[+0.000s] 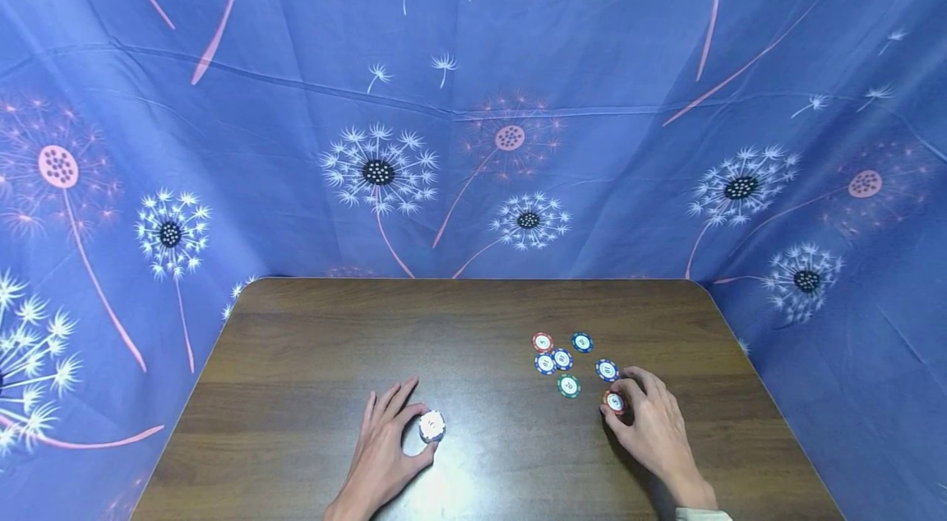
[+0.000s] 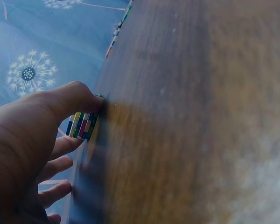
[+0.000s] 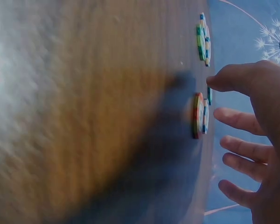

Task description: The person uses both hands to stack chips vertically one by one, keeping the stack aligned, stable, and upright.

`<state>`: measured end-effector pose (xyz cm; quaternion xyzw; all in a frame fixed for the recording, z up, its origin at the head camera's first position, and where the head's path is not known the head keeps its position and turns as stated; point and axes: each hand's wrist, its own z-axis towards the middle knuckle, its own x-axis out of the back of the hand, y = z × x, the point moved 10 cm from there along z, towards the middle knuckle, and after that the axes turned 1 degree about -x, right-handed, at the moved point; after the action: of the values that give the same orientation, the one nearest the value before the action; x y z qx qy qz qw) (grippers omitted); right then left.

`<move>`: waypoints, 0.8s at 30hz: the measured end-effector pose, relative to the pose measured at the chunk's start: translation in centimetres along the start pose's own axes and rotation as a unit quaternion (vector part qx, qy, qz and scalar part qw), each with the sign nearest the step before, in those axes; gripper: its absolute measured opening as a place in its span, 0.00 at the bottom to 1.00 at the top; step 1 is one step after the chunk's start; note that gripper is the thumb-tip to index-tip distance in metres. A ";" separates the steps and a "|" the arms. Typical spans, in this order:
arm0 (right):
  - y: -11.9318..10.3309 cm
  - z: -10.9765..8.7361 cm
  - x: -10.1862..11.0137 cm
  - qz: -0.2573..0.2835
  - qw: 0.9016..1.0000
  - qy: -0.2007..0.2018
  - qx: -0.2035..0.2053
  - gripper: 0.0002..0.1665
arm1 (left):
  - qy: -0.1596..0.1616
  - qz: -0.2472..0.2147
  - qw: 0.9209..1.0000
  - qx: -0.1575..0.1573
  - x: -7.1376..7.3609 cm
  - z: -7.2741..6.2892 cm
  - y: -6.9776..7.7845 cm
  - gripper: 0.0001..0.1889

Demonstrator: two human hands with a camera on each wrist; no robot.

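Note:
Near the front middle of the table, my left hand [image 1: 383, 445] pinches a stack of poker chips [image 1: 432, 426] between thumb and index finger, its other fingers spread. The top chip is white-faced; coloured edges of the stack [image 2: 81, 125] show in the left wrist view. To the right, my right hand [image 1: 654, 421] hovers over a red poker chip [image 1: 614, 402], thumb and index finger on either side of it. In the right wrist view those fingers are apart from the red chip [image 3: 197, 115]. A blue chip [image 1: 607, 371] lies just beyond that hand.
Left of the right hand lie a green chip [image 1: 569, 386], two touching blue chips [image 1: 562, 359], another blue chip [image 1: 582, 342] and a red chip [image 1: 542, 342]. All lie flat on the brown wooden table [image 1: 333, 324]. A blue dandelion-print cloth [image 1: 459, 36] hangs around the table.

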<state>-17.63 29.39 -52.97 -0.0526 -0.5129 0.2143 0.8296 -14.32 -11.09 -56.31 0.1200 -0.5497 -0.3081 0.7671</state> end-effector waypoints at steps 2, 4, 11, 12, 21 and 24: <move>0.1 0.2 0.1 -0.002 1.000 -0.004 -0.001 0.22 | 0.000 0.000 1.000 0.001 0.0 0.0 0.0 0.23; 0.3 0.3 0.2 -0.003 1.000 -0.009 -0.005 0.23 | -0.001 0.000 1.000 0.001 -0.1 0.0 -0.1 0.23; 1.2 0.1 -0.1 -0.015 0.999 -0.038 -0.025 0.25 | -0.001 -0.002 1.000 0.002 -0.1 0.0 -0.1 0.23; 1.3 0.0 -0.2 -0.017 0.999 -0.041 -0.027 0.26 | -0.001 -0.002 1.000 0.002 -0.1 0.0 -0.1 0.23; 1.6 -0.2 -0.2 -0.020 0.999 -0.033 -0.016 0.23 | 0.000 0.002 1.000 -0.002 -0.2 0.0 -0.1 0.23; 1.7 -0.3 -0.4 -0.023 0.999 -0.032 -0.008 0.23 | -0.002 0.002 1.000 0.002 -0.2 0.0 -0.1 0.22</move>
<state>-18.05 30.80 -53.91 -0.0409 -0.5422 0.1924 0.8169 -14.40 -11.06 -56.49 0.1195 -0.5524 -0.3059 0.7662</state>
